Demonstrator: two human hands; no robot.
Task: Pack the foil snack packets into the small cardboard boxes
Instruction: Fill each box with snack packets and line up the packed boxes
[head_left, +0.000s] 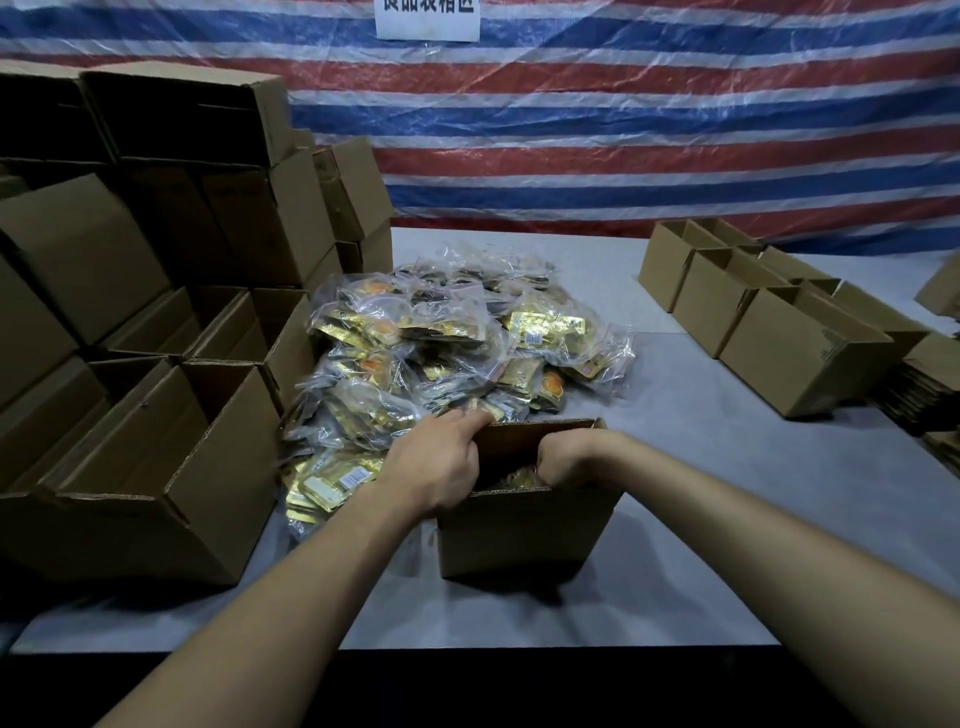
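While the table (675, 519) carries stacked cartons (130, 312) at left, a pile of packets (441, 338) lies mid-table, just behind the open box (519, 535). The left hand (436, 462) grips the box's left wall; the right hand (563, 460) curls down inside it over a gold packet (519, 475), though whether it holds it cannot be told.

- Left hand (436, 462): forearm stretched forward, knuckles up, fingers curled over the wall of a small brown cardboard box (519, 530).
- Right hand (563, 460): wrist bent down, fingertips hidden.
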